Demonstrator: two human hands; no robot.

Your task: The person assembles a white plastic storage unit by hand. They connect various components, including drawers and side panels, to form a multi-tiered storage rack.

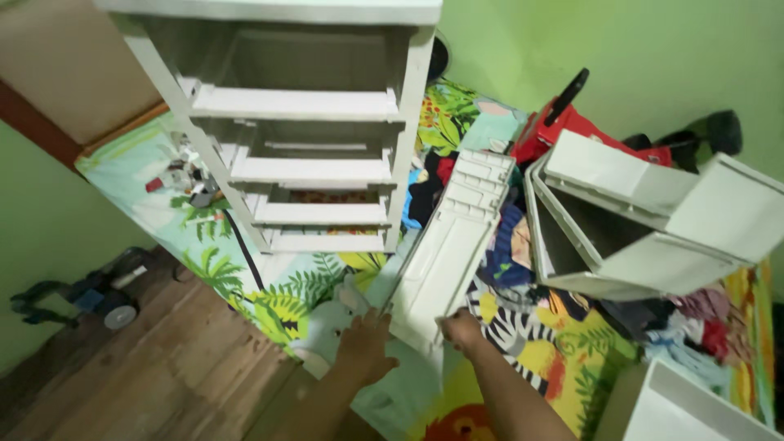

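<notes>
Here both hands [412, 343] grip the white drawer's [453, 245] near end

Light green walls [653, 49] fill the upper right and left edge. Wood floor [163, 376] at lower left. A white, drawerless frame [302, 106] stands upper centre on a jungle-print mat [269, 294].

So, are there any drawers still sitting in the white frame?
No, the white drawer frame stands with all its slots open and bare, while pulled-out drawers are stacked to its right.
</notes>
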